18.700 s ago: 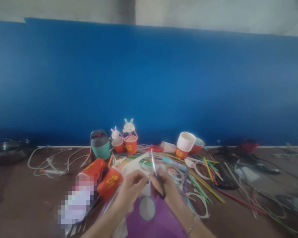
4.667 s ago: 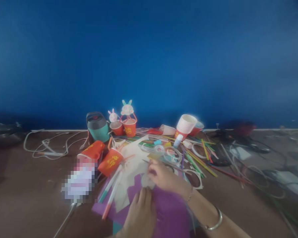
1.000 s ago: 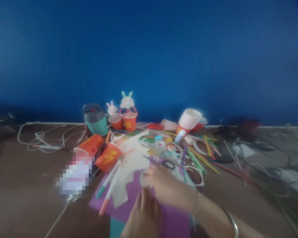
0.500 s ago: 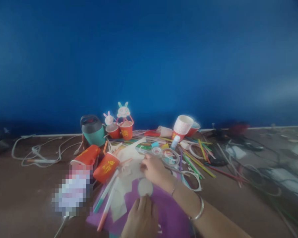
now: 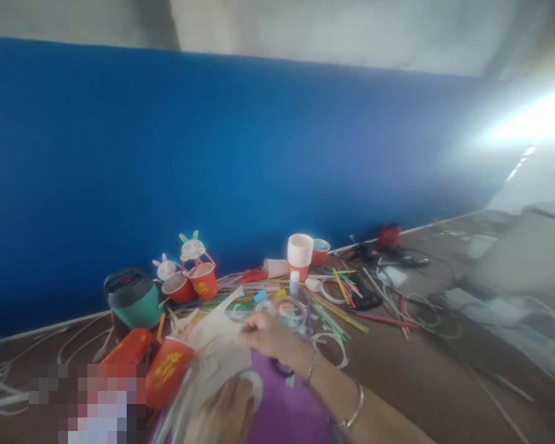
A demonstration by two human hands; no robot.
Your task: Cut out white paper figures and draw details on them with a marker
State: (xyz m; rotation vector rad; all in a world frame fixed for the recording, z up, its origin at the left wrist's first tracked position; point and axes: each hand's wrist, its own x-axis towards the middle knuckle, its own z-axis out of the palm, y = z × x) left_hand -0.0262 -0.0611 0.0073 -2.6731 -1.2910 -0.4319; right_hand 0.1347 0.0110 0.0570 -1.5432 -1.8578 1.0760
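Observation:
My left hand point(image 5: 224, 407) lies at the bottom centre, its fingertips on a round white piece point(image 5: 253, 387) over a purple sheet point(image 5: 282, 410). Motion blurs its fingers. Just above and to the right, my right hand point(image 5: 266, 333) hovers by the edge of some white paper point(image 5: 217, 324), its fingers bent together; whether anything is between them is too blurred to tell. Two red cups with yellow marks, one point(image 5: 169, 370) nearer the centre, lie tipped to the left of my hands.
Behind stand a teal container point(image 5: 136, 308), red cups with rabbit faces point(image 5: 193, 248), a stack of white cups point(image 5: 300, 250) and a glue stick point(image 5: 295, 283). Colored sticks point(image 5: 335, 308), tape rolls point(image 5: 290, 313) and cables point(image 5: 437, 308) spread rightward. A blue wall point(image 5: 259, 154) rises behind.
The view has swung up and to the right, so the things on the table sit further left and the wall's top shows. My left hand is still at the round white piece.

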